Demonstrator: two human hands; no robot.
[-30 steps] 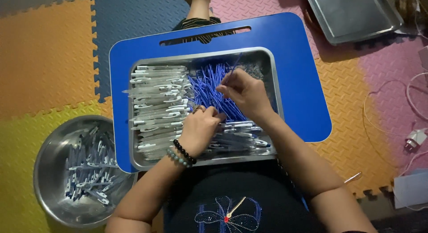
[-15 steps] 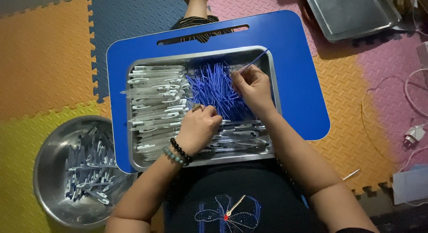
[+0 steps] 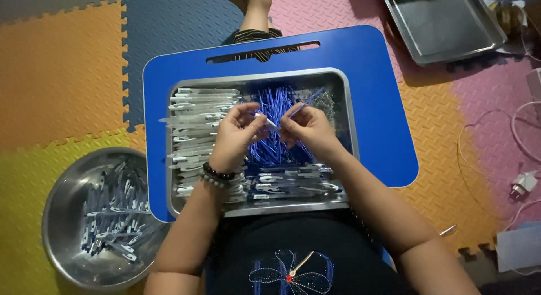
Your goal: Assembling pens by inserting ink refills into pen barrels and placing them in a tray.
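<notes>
both hands [image 3: 273, 128] pinch a blue refill [image 3: 301, 106] over the tray [image 3: 350, 137].

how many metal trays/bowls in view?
3. A rectangular steel tray of pen parts sits on the blue lap desk; an empty steel tray lies on the floor at top right; a round steel bowl of assembled pens is at lower left.
</notes>
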